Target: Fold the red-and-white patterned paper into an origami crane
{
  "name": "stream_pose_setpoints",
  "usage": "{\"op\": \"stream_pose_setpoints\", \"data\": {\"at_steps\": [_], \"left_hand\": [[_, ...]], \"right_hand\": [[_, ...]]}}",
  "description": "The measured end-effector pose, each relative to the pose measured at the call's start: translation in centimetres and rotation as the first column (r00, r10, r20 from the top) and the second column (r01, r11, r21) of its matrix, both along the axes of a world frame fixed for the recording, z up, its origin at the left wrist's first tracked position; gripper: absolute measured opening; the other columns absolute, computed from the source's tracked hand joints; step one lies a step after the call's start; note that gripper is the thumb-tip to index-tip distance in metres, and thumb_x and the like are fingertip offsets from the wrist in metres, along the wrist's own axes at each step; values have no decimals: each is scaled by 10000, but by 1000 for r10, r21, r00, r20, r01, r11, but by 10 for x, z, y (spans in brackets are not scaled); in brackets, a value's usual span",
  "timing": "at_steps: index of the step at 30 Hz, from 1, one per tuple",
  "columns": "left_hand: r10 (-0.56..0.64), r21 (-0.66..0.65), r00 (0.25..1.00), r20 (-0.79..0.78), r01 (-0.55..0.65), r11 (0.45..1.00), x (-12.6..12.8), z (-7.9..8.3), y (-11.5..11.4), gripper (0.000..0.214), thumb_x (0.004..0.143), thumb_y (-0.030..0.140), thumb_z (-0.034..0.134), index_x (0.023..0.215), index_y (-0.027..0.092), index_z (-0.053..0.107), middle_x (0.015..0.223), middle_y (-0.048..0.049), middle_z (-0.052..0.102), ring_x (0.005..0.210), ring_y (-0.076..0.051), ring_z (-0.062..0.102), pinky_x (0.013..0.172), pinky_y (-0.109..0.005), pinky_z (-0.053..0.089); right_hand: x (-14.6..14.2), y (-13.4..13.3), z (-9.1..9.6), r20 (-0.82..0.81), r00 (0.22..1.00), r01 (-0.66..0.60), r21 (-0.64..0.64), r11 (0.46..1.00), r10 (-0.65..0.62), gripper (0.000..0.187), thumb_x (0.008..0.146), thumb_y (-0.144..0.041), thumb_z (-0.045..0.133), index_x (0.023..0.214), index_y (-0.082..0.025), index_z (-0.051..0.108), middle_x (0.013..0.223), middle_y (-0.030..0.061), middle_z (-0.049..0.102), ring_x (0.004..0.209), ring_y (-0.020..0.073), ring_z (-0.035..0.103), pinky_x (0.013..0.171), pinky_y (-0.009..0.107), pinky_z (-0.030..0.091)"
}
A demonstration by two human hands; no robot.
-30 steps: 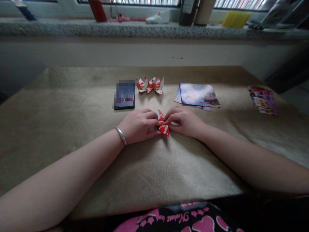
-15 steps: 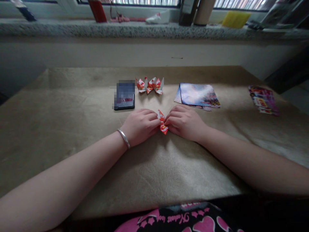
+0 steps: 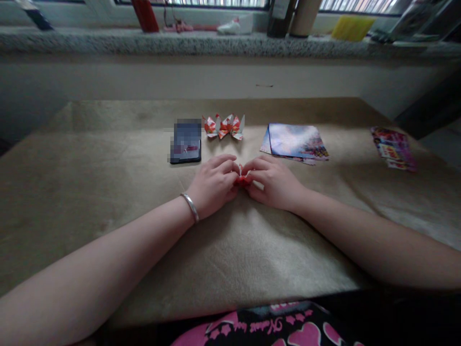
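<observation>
Between my two hands is a small red folded paper piece, mostly covered by fingers. My left hand pinches it from the left, a silver bangle on that wrist. From the right, my right hand grips the same piece with thumb and fingers. Just beyond them stand several finished origami pieces in red and white patterned paper, with pointed tips sticking up. A dark phone, partly pixelated, lies to their left.
Printed sheets lie in a stack right of centre. More colourful paper pieces rest at the far right of the brown-covered table. Behind it runs a stone windowsill bearing a red object, bottles and a yellow block.
The red paper piece has turned and tipped, and less of it shows now. Fingers of both hands have shifted up and closed around its top.
</observation>
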State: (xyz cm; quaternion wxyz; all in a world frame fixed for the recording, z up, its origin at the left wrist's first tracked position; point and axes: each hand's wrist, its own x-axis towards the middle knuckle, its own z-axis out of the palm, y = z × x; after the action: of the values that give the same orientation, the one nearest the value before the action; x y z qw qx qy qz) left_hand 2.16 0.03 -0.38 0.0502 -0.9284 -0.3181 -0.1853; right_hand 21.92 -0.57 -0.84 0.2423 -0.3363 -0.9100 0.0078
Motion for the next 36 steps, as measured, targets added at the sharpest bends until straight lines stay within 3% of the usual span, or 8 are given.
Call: {"op": "stream_pose_setpoints", "data": {"at_steps": [4,10,16,26,36], "left_hand": [[11,-169,992,129,11,986,-1,-5,4,95,770,170,557,781,157,651,942,-41,670,1170,-233,486,1041,-389,393],[65,-317,978,197,1,948,-3,-10,12,144,826,229,553,818,149,673,942,-65,684,1113,-220,540,1005,-401,410],[136,-341,967,215,-56,939,-2,-12,13,109,778,248,622,750,152,665,888,-63,689,1094,-238,558,962,-395,436],[129,-252,971,202,-76,965,1,-16,15,141,762,270,620,697,148,644,893,-93,671,1009,-219,593,898,-352,463],[152,-286,974,166,-99,953,2,-12,12,178,780,308,615,685,158,602,816,-42,652,890,-192,593,860,-327,446]], "right_hand": [[2,2,-2,-92,996,-8,-195,981,-10,44,755,-182,594,718,-180,617,889,44,680,867,179,556,834,329,420],[2,5,-3,-165,976,87,-305,948,-142,127,811,-274,585,740,-179,631,779,42,667,787,175,558,750,311,416],[0,10,-7,-164,974,93,-336,937,-155,116,803,-254,602,711,-183,612,792,36,656,795,170,548,757,309,403],[-1,15,-12,-106,967,187,-322,928,-232,152,784,-304,621,683,-191,603,805,43,649,818,184,539,771,328,399],[-1,13,-13,-115,948,246,-320,915,-295,174,754,-337,663,672,-197,601,770,39,624,809,187,528,762,330,393]]}}
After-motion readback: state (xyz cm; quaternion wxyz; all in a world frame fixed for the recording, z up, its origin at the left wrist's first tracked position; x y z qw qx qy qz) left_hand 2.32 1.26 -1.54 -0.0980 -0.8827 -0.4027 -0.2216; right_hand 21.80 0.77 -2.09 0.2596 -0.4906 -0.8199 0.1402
